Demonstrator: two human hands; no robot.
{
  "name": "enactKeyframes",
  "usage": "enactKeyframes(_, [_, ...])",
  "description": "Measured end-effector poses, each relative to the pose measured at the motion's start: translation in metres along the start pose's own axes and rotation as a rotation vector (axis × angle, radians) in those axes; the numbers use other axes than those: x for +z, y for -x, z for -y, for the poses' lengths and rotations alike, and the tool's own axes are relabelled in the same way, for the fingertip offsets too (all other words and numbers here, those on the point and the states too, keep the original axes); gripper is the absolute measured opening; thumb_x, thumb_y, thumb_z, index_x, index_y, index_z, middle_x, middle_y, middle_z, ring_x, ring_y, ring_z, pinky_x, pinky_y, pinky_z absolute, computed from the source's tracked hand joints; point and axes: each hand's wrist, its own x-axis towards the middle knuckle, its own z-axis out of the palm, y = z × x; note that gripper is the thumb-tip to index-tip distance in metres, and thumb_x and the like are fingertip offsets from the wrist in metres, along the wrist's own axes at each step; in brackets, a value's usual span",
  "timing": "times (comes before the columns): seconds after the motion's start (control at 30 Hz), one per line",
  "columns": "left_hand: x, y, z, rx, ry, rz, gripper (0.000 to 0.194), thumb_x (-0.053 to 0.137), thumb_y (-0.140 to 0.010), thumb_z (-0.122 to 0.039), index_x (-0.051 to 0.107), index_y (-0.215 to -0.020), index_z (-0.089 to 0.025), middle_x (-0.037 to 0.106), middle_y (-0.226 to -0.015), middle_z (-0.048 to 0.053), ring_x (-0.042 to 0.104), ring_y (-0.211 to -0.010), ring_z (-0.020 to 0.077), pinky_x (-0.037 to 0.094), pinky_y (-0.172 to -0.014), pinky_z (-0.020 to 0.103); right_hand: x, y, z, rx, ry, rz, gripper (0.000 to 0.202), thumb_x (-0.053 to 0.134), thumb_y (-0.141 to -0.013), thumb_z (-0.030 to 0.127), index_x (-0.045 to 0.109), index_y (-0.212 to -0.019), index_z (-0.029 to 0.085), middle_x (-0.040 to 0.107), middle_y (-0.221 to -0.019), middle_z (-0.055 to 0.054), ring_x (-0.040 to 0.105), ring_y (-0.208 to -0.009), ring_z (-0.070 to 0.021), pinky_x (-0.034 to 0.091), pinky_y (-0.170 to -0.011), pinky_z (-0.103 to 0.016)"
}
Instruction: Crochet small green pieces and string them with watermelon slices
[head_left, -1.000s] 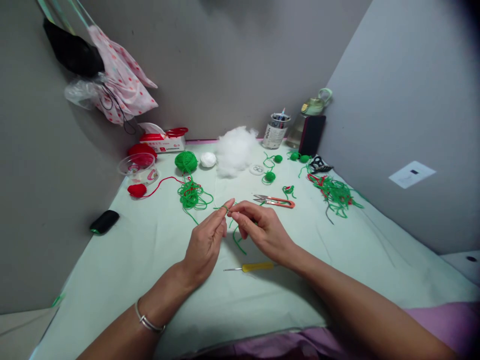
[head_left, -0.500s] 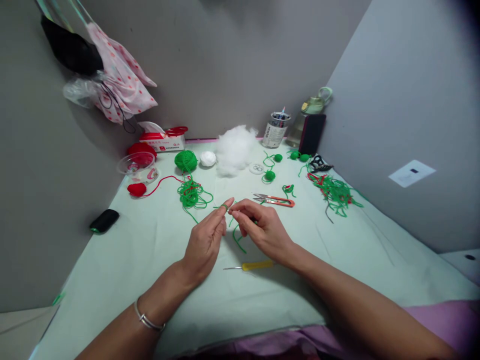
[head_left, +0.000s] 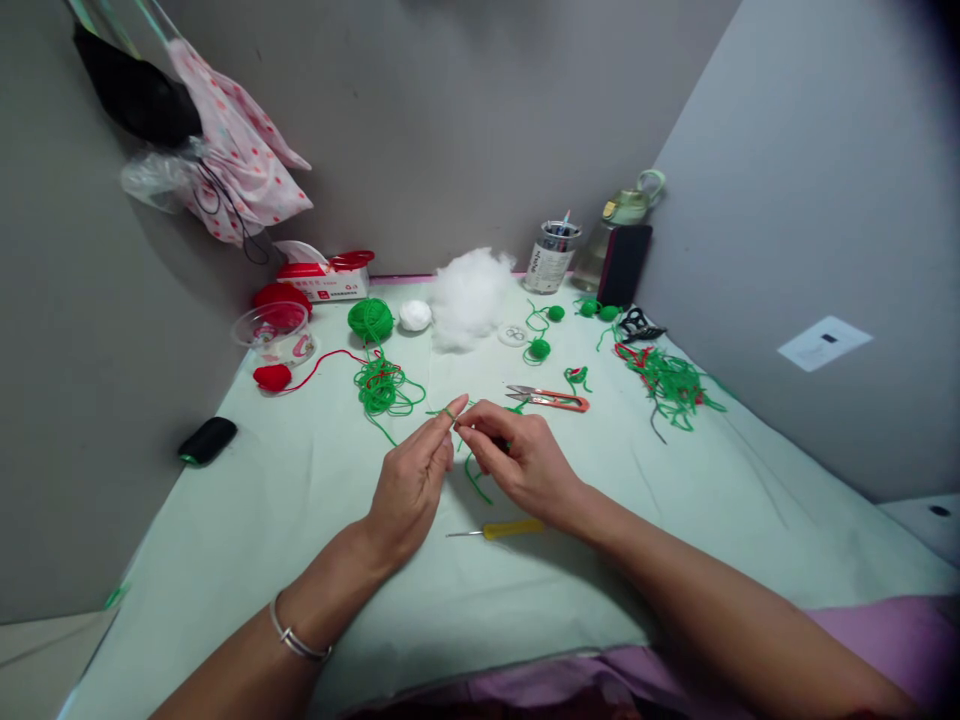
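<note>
- Brace green yarn (head_left: 450, 412) along forefinger of left hand (head_left: 409, 490); cannot tell whether clamped.
- Pinch with right hand (head_left: 529, 455), thumb and fingertip together on yarn.
- Tension lightly.

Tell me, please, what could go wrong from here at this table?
The scissors lie with blade tips apart, just beyond the right hand; a careless reach might nick a finger or cut yarn.
The green yarn pile has loose, crossing loops, so it could knot if pulled.
The yellow-handled hook lies close to the right wrist, which may knock it.
</note>
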Motion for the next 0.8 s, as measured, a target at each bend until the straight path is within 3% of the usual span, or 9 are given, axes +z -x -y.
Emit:
enactKeyframes(0.23, [0.0004, 0.0017, 0.0016, -0.03, -0.026, -0.005, 0.044, 0.04, -0.105, -0.026, 0.057, -0.143, -0.013, 0.066, -0.079, 0.002, 0.06, -0.065, 0.0146, 0.057, -0.07, 0.031, 0.0, -0.0011, -0.0008, 0.024, 0.01, -0.014, 0.014, 0.051, -0.098, 0.022, 0.062, -0.091, 0.019, 0.051, -0.056, 0.008, 0.041, -0.05, -0.0083, 0.032, -0.058, -0.023])
enactKeyframes(0.53, [0.0014, 0.0032, 0.0014, -0.047, -0.054, 0.015, 0.045, 0.038, -0.106, -0.027, 0.054, -0.145, -0.012, 0.066, -0.079, 0.002, 0.062, -0.067, 0.0151, 0.056, -0.072, 0.031, -0.0001, -0.0032, -0.0015, 0.063, 0.0, -0.016, 0.015, 0.051, -0.097, 0.024, 0.063, -0.089, 0.019, 0.051, -0.056, 0.008, 0.042, -0.051, -0.009, 0.032, -0.059, -0.024])
enactKeyframes(0.67, [0.0032, 0.0025, 0.0023, -0.016, -0.078, 0.006, 0.043, 0.038, -0.106, -0.028, 0.055, -0.143, -0.013, 0.07, -0.102, 0.008, 0.067, -0.086, 0.0174, 0.057, -0.084, 0.034, -0.0013, -0.0051, -0.0031, 0.076, -0.026, -0.003, 0.016, 0.051, -0.096, 0.023, 0.063, -0.087, 0.019, 0.052, -0.057, 0.007, 0.043, -0.052, -0.0092, 0.032, -0.059, -0.024])
enactKeyframes(0.8, [0.0037, 0.0017, 0.0023, 0.012, -0.14, -0.019, 0.042, 0.038, -0.106, -0.027, 0.056, -0.141, -0.014, 0.062, -0.123, 0.014, 0.063, -0.114, 0.0213, 0.054, -0.097, 0.038, -0.0022, -0.007, -0.0039, 0.099, -0.054, 0.002, 0.016, 0.052, -0.095, 0.024, 0.065, -0.087, 0.018, 0.05, -0.055, 0.007, 0.041, -0.052, -0.0093, 0.031, -0.058, -0.024])
